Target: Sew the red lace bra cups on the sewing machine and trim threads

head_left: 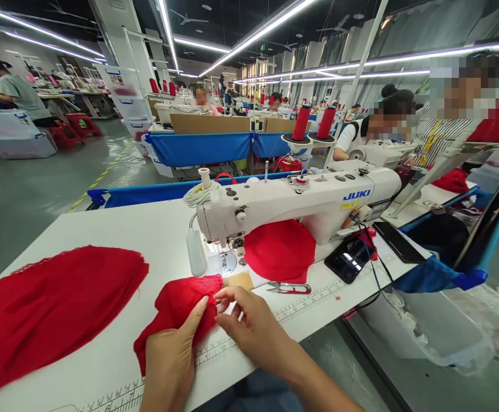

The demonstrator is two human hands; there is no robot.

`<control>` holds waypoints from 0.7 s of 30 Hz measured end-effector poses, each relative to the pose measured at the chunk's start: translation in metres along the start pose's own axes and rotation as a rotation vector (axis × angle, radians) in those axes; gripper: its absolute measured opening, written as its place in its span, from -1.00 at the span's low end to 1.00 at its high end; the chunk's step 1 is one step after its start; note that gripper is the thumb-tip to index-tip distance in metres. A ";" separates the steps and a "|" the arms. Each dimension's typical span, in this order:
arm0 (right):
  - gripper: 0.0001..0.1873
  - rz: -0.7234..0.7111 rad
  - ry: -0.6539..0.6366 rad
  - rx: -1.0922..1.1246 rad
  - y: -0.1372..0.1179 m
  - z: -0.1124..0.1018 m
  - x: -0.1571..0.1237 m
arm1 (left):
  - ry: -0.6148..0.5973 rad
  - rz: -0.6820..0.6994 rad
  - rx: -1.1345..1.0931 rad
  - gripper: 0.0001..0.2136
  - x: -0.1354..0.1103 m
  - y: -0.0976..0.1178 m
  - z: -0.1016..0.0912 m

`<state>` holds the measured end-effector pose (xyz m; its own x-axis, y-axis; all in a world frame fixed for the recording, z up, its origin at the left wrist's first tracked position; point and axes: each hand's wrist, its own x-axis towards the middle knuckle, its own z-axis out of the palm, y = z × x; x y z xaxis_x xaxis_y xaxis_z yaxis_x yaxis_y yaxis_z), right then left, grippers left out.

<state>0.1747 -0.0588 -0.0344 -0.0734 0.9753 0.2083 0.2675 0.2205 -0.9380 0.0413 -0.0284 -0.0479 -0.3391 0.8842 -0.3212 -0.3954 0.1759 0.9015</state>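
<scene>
My left hand (173, 349) grips a gathered piece of red fabric (174, 303), its thumb pressed on top near the lacy edge. At that piece's right edge, my right hand (253, 323) has curled fingers, with the index and thumb tips close to the cloth. Whatever lies between those fingertips is too small to make out. Just beyond both hands stands a white JUKI sewing machine (275, 197), its needle area above a metal plate (224, 262). Thread snips (290, 288) with a red handle lie right of my right hand.
A larger red fabric piece (60, 309) lies on the left of the white table (103, 223). More red cloth (281, 252) sits under the machine arm. A phone (348, 258) rests at right. Thread cones (301, 123) stand behind; co-workers sit beyond. A clear bin (442, 332) stands below right.
</scene>
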 end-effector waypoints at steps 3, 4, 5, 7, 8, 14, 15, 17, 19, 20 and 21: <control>-0.80 -0.126 0.088 -0.276 0.011 -0.029 -0.016 | 0.104 -0.042 0.026 -0.56 -0.003 0.006 0.006; -0.82 -0.178 0.178 -0.402 0.018 -0.041 -0.022 | 0.111 -0.061 0.024 -0.60 -0.004 0.007 0.007; -0.84 -0.222 0.268 -0.527 0.026 -0.053 -0.027 | 0.106 -0.075 0.018 -0.63 -0.005 0.008 0.007; -0.87 -0.279 0.332 -0.749 0.041 -0.076 -0.036 | 0.085 -0.078 0.014 -0.65 -0.005 0.008 0.007; -0.88 -0.290 0.329 -0.837 0.047 -0.085 -0.040 | 0.079 -0.067 0.019 -0.64 -0.005 0.008 0.007; -0.85 -0.352 0.253 -1.045 0.060 -0.110 -0.050 | 0.054 -0.035 0.021 -0.65 -0.003 0.004 0.004; -0.84 -0.355 0.234 -1.054 0.059 -0.110 -0.050 | 0.055 -0.042 0.017 -0.66 -0.003 0.004 0.004; -0.84 -0.348 0.180 -1.062 0.059 -0.109 -0.049 | 0.063 -0.054 0.001 -0.66 -0.004 0.004 0.005; -0.86 -0.331 0.137 -1.056 0.058 -0.108 -0.048 | 0.070 -0.069 -0.025 -0.67 -0.005 0.005 0.006; -0.87 -0.316 0.123 -1.045 0.058 -0.107 -0.048 | 0.071 -0.080 -0.037 -0.68 -0.006 0.006 0.007; -0.87 -0.293 0.109 -1.027 0.058 -0.106 -0.048 | 0.075 -0.090 -0.050 -0.70 -0.006 0.006 0.007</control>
<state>0.2957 -0.0911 -0.0690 -0.1935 0.8675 0.4582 0.9367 0.3022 -0.1766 0.0470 -0.0297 -0.0381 -0.3627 0.8305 -0.4227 -0.4686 0.2295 0.8531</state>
